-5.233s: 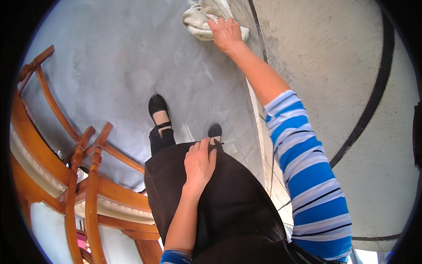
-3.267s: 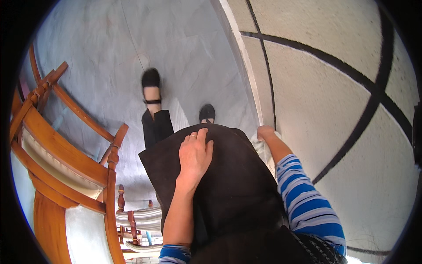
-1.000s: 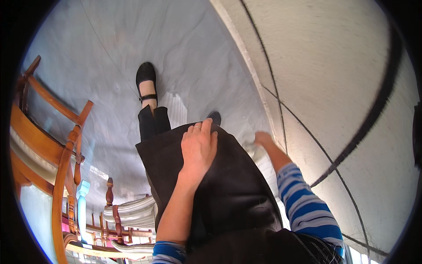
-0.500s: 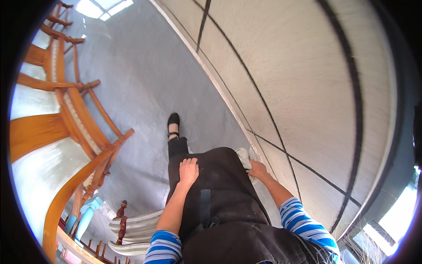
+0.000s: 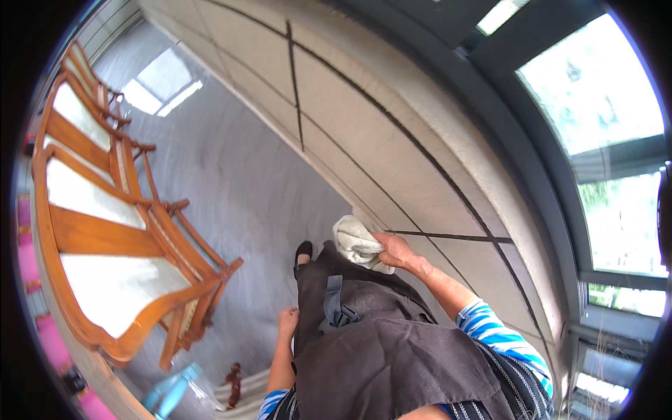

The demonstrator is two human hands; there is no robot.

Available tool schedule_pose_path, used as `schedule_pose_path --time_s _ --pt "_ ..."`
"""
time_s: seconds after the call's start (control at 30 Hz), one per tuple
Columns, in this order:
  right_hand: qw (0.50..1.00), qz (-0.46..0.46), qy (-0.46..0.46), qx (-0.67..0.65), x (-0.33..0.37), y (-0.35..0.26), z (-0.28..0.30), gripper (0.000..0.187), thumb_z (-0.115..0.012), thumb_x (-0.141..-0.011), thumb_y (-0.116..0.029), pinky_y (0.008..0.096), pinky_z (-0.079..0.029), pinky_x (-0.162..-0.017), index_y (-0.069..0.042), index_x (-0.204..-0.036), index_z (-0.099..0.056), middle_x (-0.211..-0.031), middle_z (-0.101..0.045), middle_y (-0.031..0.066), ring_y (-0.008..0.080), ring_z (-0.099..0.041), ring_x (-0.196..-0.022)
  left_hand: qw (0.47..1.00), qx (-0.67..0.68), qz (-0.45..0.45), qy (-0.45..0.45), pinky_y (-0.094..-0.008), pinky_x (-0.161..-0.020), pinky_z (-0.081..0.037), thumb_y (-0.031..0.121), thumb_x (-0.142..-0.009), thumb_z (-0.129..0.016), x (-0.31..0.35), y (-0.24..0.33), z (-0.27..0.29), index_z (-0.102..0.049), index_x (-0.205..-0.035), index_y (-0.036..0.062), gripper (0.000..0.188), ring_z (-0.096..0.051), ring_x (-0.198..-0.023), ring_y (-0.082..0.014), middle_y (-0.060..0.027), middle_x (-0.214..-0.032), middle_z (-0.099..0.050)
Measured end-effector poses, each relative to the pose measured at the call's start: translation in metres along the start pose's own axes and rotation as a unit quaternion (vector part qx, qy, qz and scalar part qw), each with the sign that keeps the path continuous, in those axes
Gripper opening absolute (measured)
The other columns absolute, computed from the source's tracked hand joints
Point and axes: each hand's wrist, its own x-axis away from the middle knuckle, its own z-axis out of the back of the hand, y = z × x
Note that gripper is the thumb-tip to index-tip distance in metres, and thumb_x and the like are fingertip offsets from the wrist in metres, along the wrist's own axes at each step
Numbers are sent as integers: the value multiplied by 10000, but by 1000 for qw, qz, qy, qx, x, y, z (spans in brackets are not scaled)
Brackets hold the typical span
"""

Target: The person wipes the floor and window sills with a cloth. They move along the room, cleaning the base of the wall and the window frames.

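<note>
1. Nearest, the left hand (image 5: 288, 320) has slipped off the front of the dark-brown fabric apron (image 5: 392, 357) to its left edge; its fingers look curled, but I can't tell whether they grip anything.
2. And here's the right hand (image 5: 396, 250), grasping the off-white, crumpled fabric cloth (image 5: 354, 241)! Half-hidden moments ago, it now shows plainly near the grey floor's (image 5: 231, 154) right edge, beside the pale, black-lined wall (image 5: 413, 175); so the work with it sits in one hand alone.
3. Farther off, brown wooden chairs (image 5: 105, 241) line the floor's left edge, and a dark-framed window (image 5: 591, 91) has swung into view.
</note>
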Motion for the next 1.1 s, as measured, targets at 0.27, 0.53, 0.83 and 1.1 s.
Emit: schedule_pose_path --time_s 0.27,0.53,0.83,1.1 --pt "909 251 302 141 -23 -201 165 651 -657 -658 8 465 -513 -866 -93 -1295 -565 -1155 -611 182 387 -596 -1015 994 98 -45 -1 -366 -779 -511 171 -836 -630 -97 36 122 -685 -1008 -18 261 -664 -817 -270 -175 -836 -692" --pt "851 10 372 370 -114 -245 254 454 -586 -829 -99 412 -450 -780 -286 -1242 -595 -1114 -569 106 318 -549 -974 971 99 -215 46 -314 -700 -492 89 -894 -558 -107 162 217 -623 -1143 -28 282 -590 -744 -153 -87 -849 -654" --pt "867 -113 395 282 0 -171 242 378 -700 -765 -146 462 -519 -805 -227 -1132 -666 -1075 -630 121 349 -623 -946 978 7 -185 -91 -239 -546 -448 54 -910 -510 -85 151 187 -599 -1174 13 281 -567 -646 -105 -48 -814 -611" --pt "751 -314 486 319 266 -41 180 358 -693 -754 -121 412 -528 -833 -193 -1104 -674 -1064 -626 41 297 -615 -971 963 -23 -259 -67 -285 -622 -472 60 -878 -517 -49 214 178 -625 -1136 -21 292 -568 -659 -124 -47 -740 -625"
